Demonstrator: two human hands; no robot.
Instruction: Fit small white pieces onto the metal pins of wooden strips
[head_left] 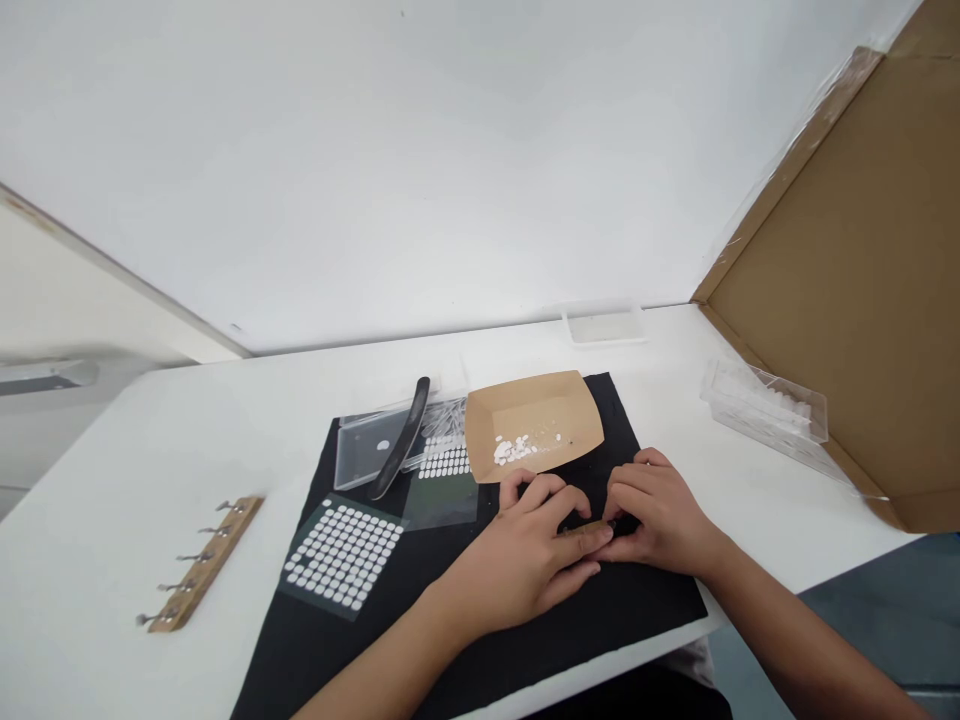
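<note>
My left hand (536, 545) and my right hand (660, 515) meet over the black mat (480, 660). Their curled fingers close on a small brown wooden strip (583, 528), mostly hidden by the fingers. A brown paper tray (536, 395) with loose white dots (514, 450) lies just beyond my left hand. Left of the hands is a clear sheet of white round stickers (345, 555). A second sticker sheet (442, 500) lies partly under a clear plastic box (367, 450), across which rests a black curved nail file (405, 440).
A wooden hook rack (206, 570) with several metal hooks lies on the white table (97, 500) at left. A clear box of white pieces (765, 405) stands at right beside a big cardboard box (847, 270). A shallow white tray (604, 328) sits by the wall.
</note>
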